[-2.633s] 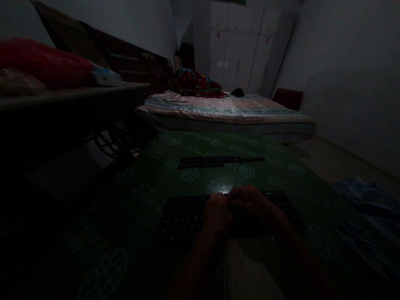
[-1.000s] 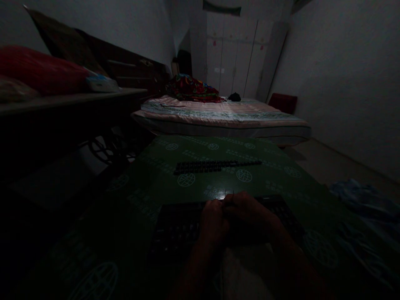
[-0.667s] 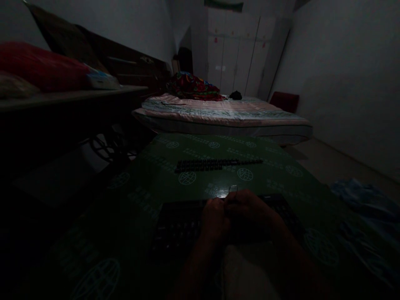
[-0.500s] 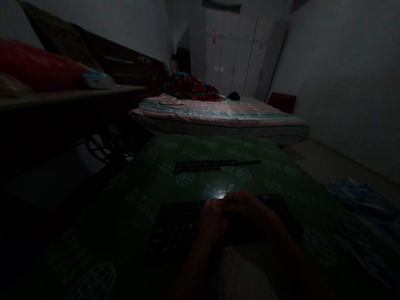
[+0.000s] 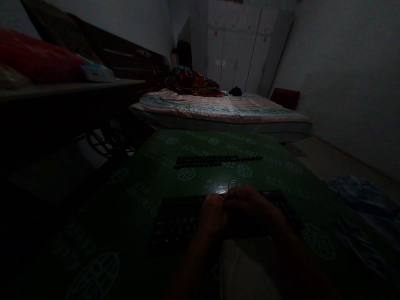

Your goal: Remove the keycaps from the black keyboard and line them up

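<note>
A black keyboard lies across the green table, dark and partly covered by my hands. My right hand is closed over its middle, with the thin wire loop of a keycap puller sticking up beyond the fingers. Against its fingertips rests my left hand, also closed; whatever its fingers hold is hidden in the dark. Farther back, loose black keycaps lie in rows on the table.
The green table cover bears pale globe prints. Beyond the table stands a bed with a red patterned blanket. Bluish cloth lies at the right. A shelf at the left carries a red bag.
The camera view has tilted down slightly, so the background sits higher in the picture. Both hands stay together over the keyboard, the wire loop still upright; little else differs.
</note>
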Available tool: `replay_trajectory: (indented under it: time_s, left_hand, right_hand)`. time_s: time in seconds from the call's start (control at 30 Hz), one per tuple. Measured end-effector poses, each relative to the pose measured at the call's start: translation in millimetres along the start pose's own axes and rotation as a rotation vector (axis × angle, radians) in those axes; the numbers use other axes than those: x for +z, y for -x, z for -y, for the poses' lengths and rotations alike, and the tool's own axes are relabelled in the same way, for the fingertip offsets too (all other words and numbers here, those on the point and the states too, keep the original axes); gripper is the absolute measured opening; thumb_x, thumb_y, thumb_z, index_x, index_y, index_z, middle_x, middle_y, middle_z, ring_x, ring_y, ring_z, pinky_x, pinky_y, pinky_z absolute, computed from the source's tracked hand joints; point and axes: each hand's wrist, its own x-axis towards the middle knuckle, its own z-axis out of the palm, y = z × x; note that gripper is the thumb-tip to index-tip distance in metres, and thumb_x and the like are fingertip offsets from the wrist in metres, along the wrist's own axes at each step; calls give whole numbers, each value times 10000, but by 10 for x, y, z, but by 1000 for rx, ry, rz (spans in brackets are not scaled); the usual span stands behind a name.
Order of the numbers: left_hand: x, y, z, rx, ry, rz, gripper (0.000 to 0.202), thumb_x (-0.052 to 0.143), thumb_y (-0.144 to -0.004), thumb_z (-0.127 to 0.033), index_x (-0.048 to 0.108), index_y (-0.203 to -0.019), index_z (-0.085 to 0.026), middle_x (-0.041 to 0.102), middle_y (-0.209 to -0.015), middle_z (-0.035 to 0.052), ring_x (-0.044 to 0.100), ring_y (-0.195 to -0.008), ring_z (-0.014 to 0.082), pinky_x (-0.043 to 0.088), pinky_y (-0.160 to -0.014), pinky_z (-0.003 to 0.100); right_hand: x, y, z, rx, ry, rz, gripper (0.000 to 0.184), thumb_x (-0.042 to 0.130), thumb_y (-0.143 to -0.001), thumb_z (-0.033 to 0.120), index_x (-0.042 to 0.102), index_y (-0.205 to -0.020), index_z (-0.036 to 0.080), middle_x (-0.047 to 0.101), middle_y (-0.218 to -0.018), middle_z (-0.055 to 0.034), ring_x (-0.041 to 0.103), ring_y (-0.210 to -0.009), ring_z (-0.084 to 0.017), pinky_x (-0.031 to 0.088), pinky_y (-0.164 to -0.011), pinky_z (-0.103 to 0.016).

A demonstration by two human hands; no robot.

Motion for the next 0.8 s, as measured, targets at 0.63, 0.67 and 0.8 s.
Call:
replay_trajectory:
  time_s: [0.63, 0.67, 0.8]
  left_hand:
    - [41, 28, 37, 56, 95, -18, 156, 501, -687, -137, 602, -801, -175, 599, -851, 45, 510, -848, 191, 392, -710, 278]
    - [37, 32, 36, 62, 99, -19, 159, 503, -688, -139, 604, -804, -177, 599, -853, 44, 509, -851, 191, 392, -716, 279]
    - [23, 41, 31, 67, 94, -20, 174, 499, -682, -124, 605, -812, -173, 600, -855, 46, 508, -850, 191, 392, -733, 287]
  right_hand:
    - [-11, 26, -16, -2, -5, -59, 134, 612, -749, 275, 680, -773, 163, 662, -704, -10, 601, -636, -141, 445, -582, -224]
    - [-11, 27, -13, 2, -14, -63, 129, 615, -745, 273, 680, -765, 164, 660, -698, -9, 599, -625, -139, 443, -575, -223]
    - [-13, 32, -3, 10, -25, -70, 120, 615, -740, 259, 683, -756, 162, 664, -693, -11, 598, -627, -141, 447, -582, -226]
